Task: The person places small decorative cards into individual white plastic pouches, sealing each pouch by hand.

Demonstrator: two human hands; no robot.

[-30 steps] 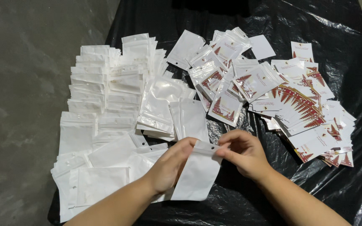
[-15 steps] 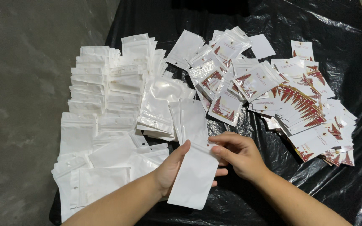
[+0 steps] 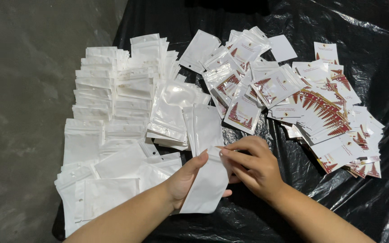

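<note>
The black plastic sheet is leaving bare room only near its right and near edges, past the heaps of white pouches and printed cards. The one pouch is sitting lower and narrower than half a second ago, the left hand clamping its side while the right hand is pinching its top edge, both now close together.

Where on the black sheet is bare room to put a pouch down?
Bare sheet lies beyond the cards and near-right of the right hand. Crowded: white pouches left, filled pouches centre.
</note>
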